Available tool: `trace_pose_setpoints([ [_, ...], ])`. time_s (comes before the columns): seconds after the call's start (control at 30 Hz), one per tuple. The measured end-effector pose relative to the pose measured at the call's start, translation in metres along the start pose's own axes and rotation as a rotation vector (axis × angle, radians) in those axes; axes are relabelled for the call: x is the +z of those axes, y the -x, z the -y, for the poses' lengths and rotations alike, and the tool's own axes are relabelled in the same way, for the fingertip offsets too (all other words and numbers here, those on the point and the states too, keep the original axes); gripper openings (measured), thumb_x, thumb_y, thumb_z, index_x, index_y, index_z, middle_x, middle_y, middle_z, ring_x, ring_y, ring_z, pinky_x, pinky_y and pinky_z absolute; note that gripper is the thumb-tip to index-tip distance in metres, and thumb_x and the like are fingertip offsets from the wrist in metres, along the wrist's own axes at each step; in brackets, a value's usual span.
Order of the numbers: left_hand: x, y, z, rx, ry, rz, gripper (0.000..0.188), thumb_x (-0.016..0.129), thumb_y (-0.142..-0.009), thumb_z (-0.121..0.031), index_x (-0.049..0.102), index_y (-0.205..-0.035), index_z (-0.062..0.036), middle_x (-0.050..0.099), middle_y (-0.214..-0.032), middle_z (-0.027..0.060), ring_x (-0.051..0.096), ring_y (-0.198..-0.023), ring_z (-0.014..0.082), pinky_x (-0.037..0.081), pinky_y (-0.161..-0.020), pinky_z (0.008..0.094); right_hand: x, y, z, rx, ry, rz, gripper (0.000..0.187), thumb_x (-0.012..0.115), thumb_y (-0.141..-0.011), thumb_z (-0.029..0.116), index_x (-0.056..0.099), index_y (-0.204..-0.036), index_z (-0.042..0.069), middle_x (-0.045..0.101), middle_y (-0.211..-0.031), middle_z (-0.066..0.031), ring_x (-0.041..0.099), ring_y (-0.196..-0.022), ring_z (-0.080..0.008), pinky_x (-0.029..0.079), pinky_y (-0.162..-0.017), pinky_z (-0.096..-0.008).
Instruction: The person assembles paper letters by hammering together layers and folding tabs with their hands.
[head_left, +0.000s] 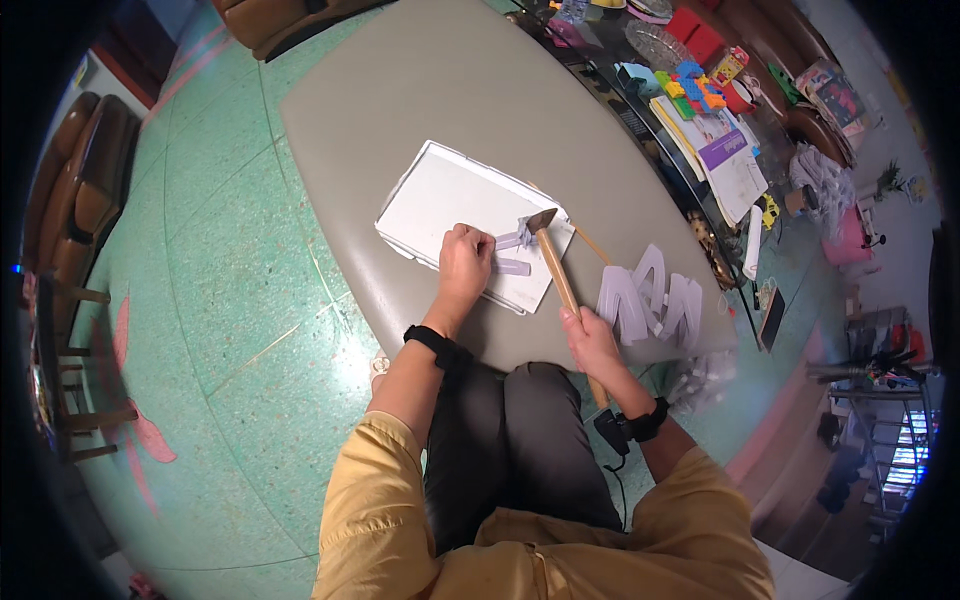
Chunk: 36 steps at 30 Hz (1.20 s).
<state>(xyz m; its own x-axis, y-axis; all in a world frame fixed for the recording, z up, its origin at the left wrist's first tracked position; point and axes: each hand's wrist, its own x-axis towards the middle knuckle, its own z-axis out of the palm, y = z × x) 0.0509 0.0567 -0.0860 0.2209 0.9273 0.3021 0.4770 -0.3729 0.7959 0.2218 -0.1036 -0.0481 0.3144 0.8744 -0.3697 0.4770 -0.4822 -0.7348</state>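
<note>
My right hand (592, 343) is wrapped round the wooden handle of a hammer (557, 268). The hammer's dark head lies over the far end of a pale purple plastic strip (507, 241), by some crumpled or broken bits. Fingers of my left hand (465, 262) are closed on the near end of that strip. Beneath is a shallow white tray (430, 190), possibly a box lid. A second pale purple strip (513, 268) rests on it, just right of my left hand. Right of the hammer sits a pile of folded pale purple strips (625, 305).
The tray rests on a grey-beige padded bench (380, 100). A thin wooden stick (590, 244) pokes out past the tray's right side. Toy bricks (690, 90) and papers (735, 170) cover a dark table at the right. Brown sofas stand round the green floor (230, 250).
</note>
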Motion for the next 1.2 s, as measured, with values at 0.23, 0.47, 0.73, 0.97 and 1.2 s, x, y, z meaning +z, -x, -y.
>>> trace_pose_setpoints([
  [0.23,-0.001,0.000,-0.014,0.048,-0.131,-0.027,0.008,0.064,-0.071,-0.007,0.062,-0.075,0.0000,0.055,-0.078,0.0146,0.052,-0.078,0.0308,0.044,-0.071,0.0385,0.005,-0.005,0.007,-0.067,0.159,-0.237,0.042,0.048,-0.089,0.038,0.048,-0.078,-0.003,0.055,-0.067,-0.0244,0.055,-0.068,-0.0434,0.041,-0.061,-0.0494],
  [0.47,-0.001,0.000,-0.020,-0.015,-0.253,0.039,0.019,0.069,-0.072,-0.018,0.062,-0.076,-0.0014,0.056,-0.080,0.0132,0.052,-0.078,0.0297,0.044,-0.070,0.0381,0.014,-0.015,0.005,-0.085,0.156,-0.373,0.031,0.057,-0.084,0.028,0.050,-0.087,-0.002,0.057,-0.076,-0.0235,0.056,-0.076,-0.0418,0.043,-0.066,-0.0472],
  [0.73,0.005,-0.002,-0.023,-0.019,-0.252,0.014,0.017,0.070,-0.070,-0.019,0.062,-0.074,-0.0048,0.056,-0.081,0.0105,0.052,-0.079,0.0280,0.044,-0.071,0.0382,0.030,-0.035,0.005,-0.065,0.238,-0.391,0.032,0.062,-0.078,0.012,0.048,-0.101,-0.003,0.055,-0.093,-0.0212,0.053,-0.091,-0.0385,0.043,-0.078,-0.0430],
  [0.97,-0.006,-0.003,-0.014,0.127,-0.192,0.144,0.009,0.066,-0.069,-0.005,0.060,-0.075,-0.0013,0.056,-0.082,0.0121,0.053,-0.080,0.0301,0.045,-0.072,0.0373,-0.006,-0.034,0.057,-0.601,0.132,-0.216,0.013,0.060,-0.076,0.004,0.061,-0.089,0.003,0.058,-0.088,-0.0133,0.054,-0.087,-0.0321,0.044,-0.077,-0.0387],
  [1.2,-0.009,-0.003,-0.006,0.118,0.016,0.213,0.013,0.066,-0.072,-0.002,0.063,-0.084,-0.0013,0.056,-0.087,0.0118,0.058,-0.077,0.0277,0.048,-0.068,0.0331,0.019,-0.090,0.056,-0.665,0.159,-0.113,0.009,0.063,-0.074,0.008,0.063,-0.081,0.003,0.058,-0.084,-0.0133,0.055,-0.083,-0.0310,0.044,-0.074,-0.0389],
])
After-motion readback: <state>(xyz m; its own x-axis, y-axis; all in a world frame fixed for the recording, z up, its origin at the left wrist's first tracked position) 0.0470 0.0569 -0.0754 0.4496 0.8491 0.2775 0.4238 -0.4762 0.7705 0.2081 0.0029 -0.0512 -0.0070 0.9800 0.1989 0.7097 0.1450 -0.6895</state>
